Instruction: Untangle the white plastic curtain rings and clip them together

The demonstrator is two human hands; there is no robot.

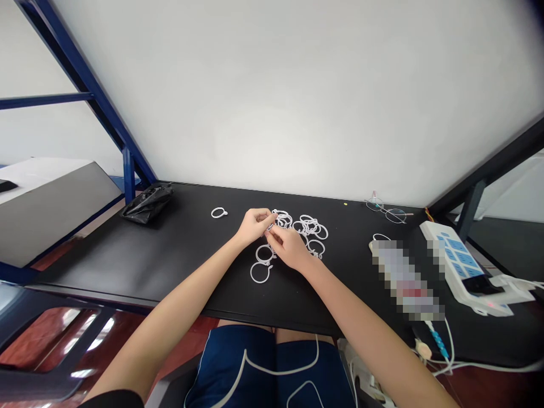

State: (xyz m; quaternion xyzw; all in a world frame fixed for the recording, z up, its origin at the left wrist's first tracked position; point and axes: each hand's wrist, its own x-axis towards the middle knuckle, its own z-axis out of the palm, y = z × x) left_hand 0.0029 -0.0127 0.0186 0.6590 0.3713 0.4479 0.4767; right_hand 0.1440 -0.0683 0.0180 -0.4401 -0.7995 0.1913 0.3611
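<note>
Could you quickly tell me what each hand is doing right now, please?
Left hand: fingers pinched shut on a white ring over the black table.
Right hand: fingers curled, meeting the left at the same ring.

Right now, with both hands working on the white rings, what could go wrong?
1. Both hands, the left hand and the right hand, pinch one small ring; it may slip and fall into the pile of rings.
2. The loose ring lies near the table edge; the right forearm could possibly sweep it off.
</note>
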